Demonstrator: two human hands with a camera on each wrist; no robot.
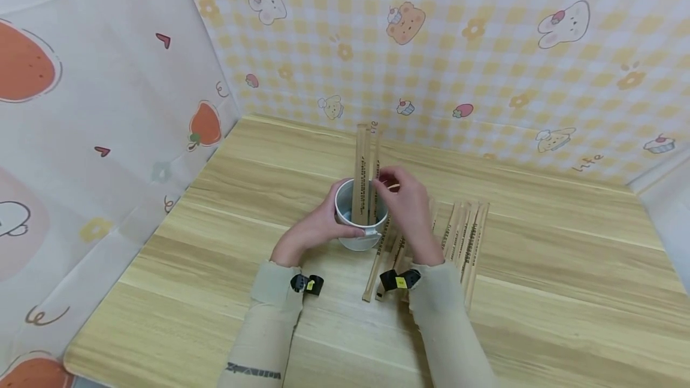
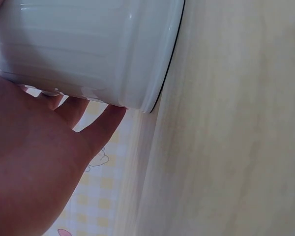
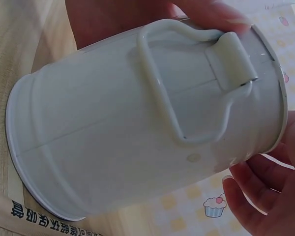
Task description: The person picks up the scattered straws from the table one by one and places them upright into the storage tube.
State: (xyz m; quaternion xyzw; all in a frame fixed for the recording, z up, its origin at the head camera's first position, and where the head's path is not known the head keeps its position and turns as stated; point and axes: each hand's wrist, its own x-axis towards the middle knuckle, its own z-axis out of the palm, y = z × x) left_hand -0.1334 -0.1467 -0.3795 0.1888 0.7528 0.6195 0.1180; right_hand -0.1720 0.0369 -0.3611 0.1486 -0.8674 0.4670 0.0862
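Note:
A white metal bucket (image 1: pixel 360 238) with a small wire handle (image 3: pixel 157 83) stands upright on the table. My left hand (image 1: pixel 323 218) grips its side, thumb at the front near the handle and fingers (image 2: pixel 105 125) round the far wall. Several straws (image 1: pixel 361 178) in brown printed paper sleeves stand in the bucket, rising well above its rim. At the rim's right side, my right hand (image 1: pixel 404 196) pinches one thin wrapped straw (image 1: pixel 377 163) between thumb and fingers. In the right wrist view, that hand's curled fingers (image 3: pixel 250 191) are beside the bucket's wall; its thumb tip is hidden.
More wrapped straws (image 1: pixel 471 244) lie side by side on the wooden table (image 1: pixel 539 292), right of the bucket and partly under the right forearm. A checked cloth (image 1: pixel 447 70) hangs behind the table, and a printed white cloth (image 1: pixel 124 106) hangs at the left.

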